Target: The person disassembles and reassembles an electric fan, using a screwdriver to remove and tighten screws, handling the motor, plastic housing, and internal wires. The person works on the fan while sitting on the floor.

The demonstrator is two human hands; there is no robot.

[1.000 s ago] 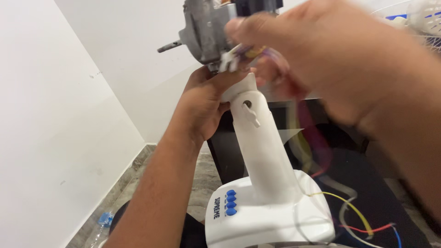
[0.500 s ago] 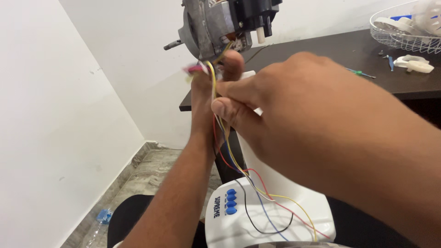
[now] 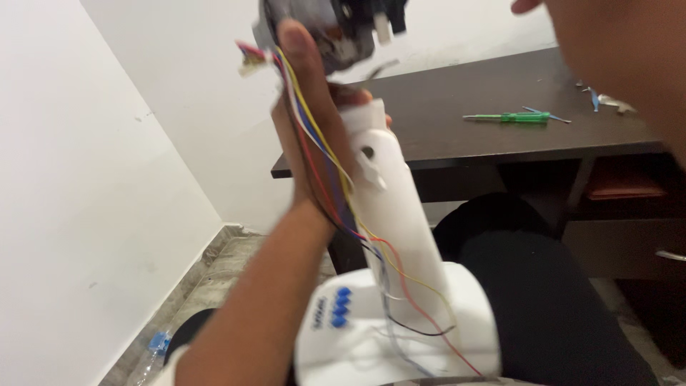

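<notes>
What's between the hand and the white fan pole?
In the head view, a bundle of coloured wires runs between the left hand and the white plastic fan pole, draping down toward the base.

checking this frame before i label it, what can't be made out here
Head view only:
- Right hand: blurred, cut off by the top and right edges; its grip cannot be told.
- Motor: cut off by the top edge, partly behind the left hand.
- Fan base: bottom cut off by the lower edge.
- Small bits beside the green screwdriver: too small to name.
</notes>
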